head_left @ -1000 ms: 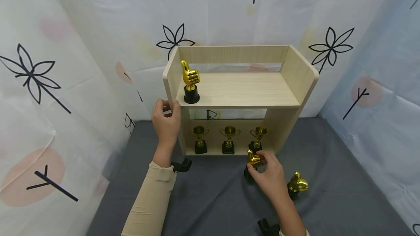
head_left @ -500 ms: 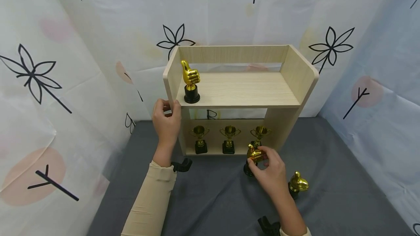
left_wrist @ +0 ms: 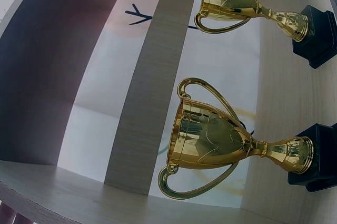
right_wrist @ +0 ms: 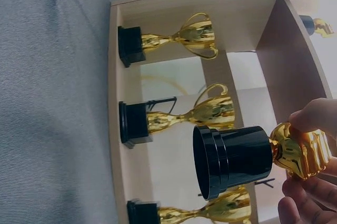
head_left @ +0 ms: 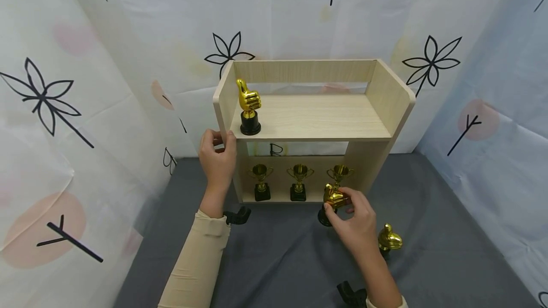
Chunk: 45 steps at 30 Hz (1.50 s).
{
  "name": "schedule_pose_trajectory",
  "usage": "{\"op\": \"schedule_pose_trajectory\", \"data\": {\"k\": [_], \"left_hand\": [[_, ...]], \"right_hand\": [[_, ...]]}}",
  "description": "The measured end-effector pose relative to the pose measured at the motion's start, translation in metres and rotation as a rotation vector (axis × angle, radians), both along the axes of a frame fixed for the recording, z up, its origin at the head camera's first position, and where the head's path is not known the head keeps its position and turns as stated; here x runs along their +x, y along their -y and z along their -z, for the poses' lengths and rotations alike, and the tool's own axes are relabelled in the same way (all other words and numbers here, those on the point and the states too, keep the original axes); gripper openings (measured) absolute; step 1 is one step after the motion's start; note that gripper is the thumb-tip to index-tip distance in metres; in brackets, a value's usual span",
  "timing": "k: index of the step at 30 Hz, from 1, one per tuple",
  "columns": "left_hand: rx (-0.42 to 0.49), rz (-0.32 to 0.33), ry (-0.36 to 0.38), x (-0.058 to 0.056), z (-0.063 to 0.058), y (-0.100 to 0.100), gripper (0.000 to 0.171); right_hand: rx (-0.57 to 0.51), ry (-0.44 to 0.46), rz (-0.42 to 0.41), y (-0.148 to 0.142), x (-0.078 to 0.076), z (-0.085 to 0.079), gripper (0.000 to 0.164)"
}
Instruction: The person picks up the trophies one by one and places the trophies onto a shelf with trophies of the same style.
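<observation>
My right hand [head_left: 357,222] pinches a gold thumbs-up trophy [head_left: 334,197] by its gold part. In the right wrist view its black base [right_wrist: 234,155] is off the table, in front of the lower shelf. My left hand [head_left: 218,159] grips the left side panel of the wooden shelf [head_left: 317,139], thumb at the front edge. On the top board, at the left, stands another thumbs-up trophy [head_left: 249,108]. Three gold cup trophies stand in a row below: left cup [head_left: 261,182], middle cup [head_left: 299,182], right cup [head_left: 340,173], the last partly hidden behind the held trophy.
One more thumbs-up trophy [head_left: 389,239] stands on the grey cloth [head_left: 274,260] right of my right forearm, which partly covers its base. Patterned white curtains [head_left: 299,23] enclose the back and both sides.
My right hand has raised the thumbs-up trophy a little and brought it slightly closer to the shelf. My left hand has stayed at the side panel.
</observation>
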State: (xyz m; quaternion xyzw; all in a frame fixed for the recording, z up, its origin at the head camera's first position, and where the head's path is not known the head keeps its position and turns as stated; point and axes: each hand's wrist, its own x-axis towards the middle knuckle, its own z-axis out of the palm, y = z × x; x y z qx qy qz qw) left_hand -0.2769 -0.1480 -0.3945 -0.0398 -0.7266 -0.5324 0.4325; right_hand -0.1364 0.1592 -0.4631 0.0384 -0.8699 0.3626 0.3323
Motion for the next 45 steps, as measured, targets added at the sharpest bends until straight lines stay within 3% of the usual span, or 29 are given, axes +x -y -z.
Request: {"op": "schedule_pose_trajectory", "data": {"k": [32,45], "left_hand": [[-0.004,-0.004,-0.004,0.000,0.000,0.000,0.029],[0.001,0.001,-0.007,0.000,0.001,-0.001,0.029]], "right_hand": [[0.019,-0.134,-0.089,0.001,0.008,-0.037,0.052],[0.003,-0.153,-0.109,0.002,0.007,-0.043,0.053]]}}
